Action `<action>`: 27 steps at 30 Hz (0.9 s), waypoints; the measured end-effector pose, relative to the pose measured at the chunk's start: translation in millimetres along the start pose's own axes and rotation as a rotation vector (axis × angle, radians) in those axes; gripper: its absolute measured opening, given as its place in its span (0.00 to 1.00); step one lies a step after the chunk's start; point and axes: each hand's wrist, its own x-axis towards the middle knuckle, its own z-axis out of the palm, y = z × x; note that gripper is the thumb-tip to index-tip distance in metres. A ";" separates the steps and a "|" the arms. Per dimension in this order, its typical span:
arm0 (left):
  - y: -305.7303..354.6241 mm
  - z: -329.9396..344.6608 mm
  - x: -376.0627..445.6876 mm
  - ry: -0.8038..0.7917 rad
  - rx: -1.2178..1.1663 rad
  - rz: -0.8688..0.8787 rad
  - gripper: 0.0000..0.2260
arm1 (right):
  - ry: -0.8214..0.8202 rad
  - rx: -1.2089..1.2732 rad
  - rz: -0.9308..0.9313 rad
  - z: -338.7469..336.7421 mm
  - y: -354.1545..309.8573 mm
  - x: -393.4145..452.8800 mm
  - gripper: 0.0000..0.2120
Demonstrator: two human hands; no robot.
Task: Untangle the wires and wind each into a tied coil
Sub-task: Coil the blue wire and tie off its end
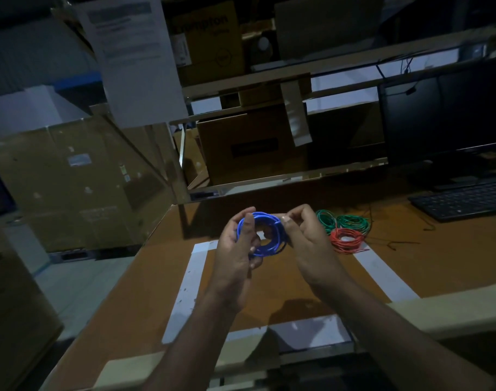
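**Colours on the table**

The wire coil (262,235) held between the two hands is bright blue all over, with no stripe or marking to be seen. To its right lie two green coils: the smaller one (326,220) and the fuller one (353,222), both the same mid green. Just below them sits a red coil (347,239), orange-red in this dim light. The table (410,266) is plain orange-brown, crossed by strips of white tape (382,275) that frame a rectangle. The keyboard (461,203) and monitor (444,119) at the far right are black. The boxes (72,179) behind are dull brown cardboard. A hanging sheet (139,60) is white with blurred grey print.
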 end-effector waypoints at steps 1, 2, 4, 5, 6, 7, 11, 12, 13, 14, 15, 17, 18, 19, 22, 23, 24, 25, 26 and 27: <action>-1.4 0.4 0.4 -0.010 -0.067 -0.021 0.22 | 0.000 0.051 0.047 1.1 0.6 1.4 0.08; -2.6 0.1 0.6 -0.037 -0.109 -0.040 0.23 | 0.003 0.102 0.092 1.4 1.9 2.9 0.08; -1.6 -3.2 1.2 -0.137 -0.084 -0.074 0.23 | 0.001 0.149 0.140 -1.9 4.3 5.6 0.08; 0.3 -5.4 2.2 -0.196 -0.033 -0.097 0.21 | -0.010 0.124 0.141 -5.9 5.3 6.5 0.08; 2.7 -7.4 3.5 -0.245 0.019 -0.129 0.18 | -0.028 0.087 0.136 -10.5 6.7 7.0 0.08; 4.6 -8.9 6.1 -0.276 0.069 -0.163 0.16 | -0.044 0.053 0.132 -15.1 8.5 7.7 0.08; 4.1 -4.4 14.2 -0.239 0.234 -0.236 0.16 | -0.052 -0.119 0.072 -25.2 14.8 9.3 0.07; 3.0 -1.0 14.6 -0.217 0.264 -0.249 0.17 | -0.067 -0.181 0.043 -27.0 16.3 9.9 0.06; 1.7 2.3 15.4 -0.201 0.309 -0.260 0.19 | -0.090 -0.230 0.015 -28.8 17.0 9.9 0.06; -0.2 4.6 17.2 -0.195 0.373 -0.257 0.20 | -0.111 -0.262 -0.005 -30.9 17.7 9.3 0.06; -2.7 5.7 19.8 -0.200 0.444 -0.239 0.21 | -0.119 -0.277 -0.016 -33.0 18.5 8.3 0.07; -6.1 6.7 24.5 -0.215 0.547 -0.197 0.21 | -0.100 -0.260 -0.007 -36.0 20.4 5.6 0.07; -7.5 7.8 26.4 -0.220 0.583 -0.185 0.21 | -0.080 -0.229 0.016 -37.5 22.4 4.5 0.07; -8.4 9.9 27.0 -0.223 0.617 -0.174 0.21 | -0.064 -0.193 0.043 -38.5 24.8 3.5 0.08; -15.8 22.9 26.5 -0.187 0.732 -0.060 0.21 | -0.008 -0.159 0.070 -40.1 31.8 3.3 0.09; -21.1 28.0 27.1 -0.153 0.753 0.017 0.21 | 0.018 -0.151 0.059 -39.9 33.3 4.6 0.09; -26.6 32.2 27.4 -0.117 0.749 0.096 0.22 | 0.046 -0.137 0.045 -39.6 33.0 5.8 0.08; -32.2 35.5 27.7 -0.084 0.718 0.153 0.22 | 0.079 -0.117 0.035 -39.4 32.1 7.5 0.07; -37.8 38.2 27.4 -0.062 0.673 0.182 0.21 | 0.109 -0.093 0.029 -39.4 30.4 9.1 0.06; -42.5 40.3 27.0 -0.046 0.636 0.193 0.21 | 0.133 -0.061 0.029 -40.2 28.7 10.5 0.06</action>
